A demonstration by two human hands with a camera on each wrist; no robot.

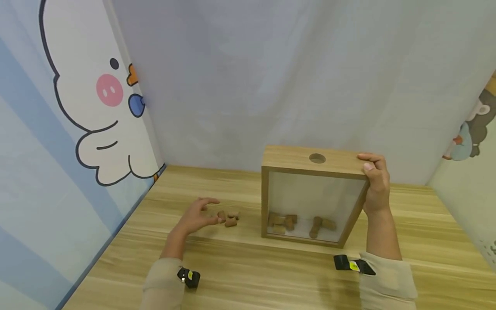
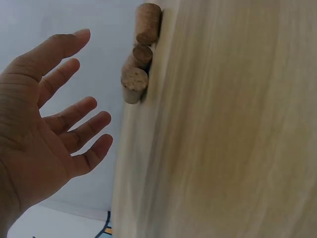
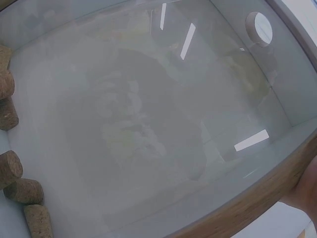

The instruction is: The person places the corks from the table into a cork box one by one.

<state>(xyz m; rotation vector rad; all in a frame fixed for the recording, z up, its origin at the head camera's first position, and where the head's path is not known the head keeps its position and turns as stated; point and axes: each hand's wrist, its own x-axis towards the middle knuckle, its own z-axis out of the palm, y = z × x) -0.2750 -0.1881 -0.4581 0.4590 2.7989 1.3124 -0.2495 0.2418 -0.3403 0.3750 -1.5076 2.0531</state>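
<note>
My left hand (image 1: 193, 218) hovers over the table with its fingers spread. Three loose corks (image 1: 230, 222) lie just beyond its fingertips. Seen from the left wrist, a gap separates the fingers from the corks (image 2: 134, 84). A wooden box (image 1: 310, 168) with a clear front stands upright on the table, a round hole (image 1: 317, 158) in its top. My right hand (image 1: 377, 185) grips the box's upper right corner, thumb and fingers over the top edge. Inside, several corks (image 1: 315, 227) lie on the bottom; the right wrist view shows them along its left edge.
The wood-grain table (image 1: 240, 275) runs back to a pale curtain (image 1: 217, 94). A printed cartoon panel (image 1: 89, 129) stands at the left, and another printed wall (image 1: 465, 172) at the right. Black wrist cameras sit on both sleeves.
</note>
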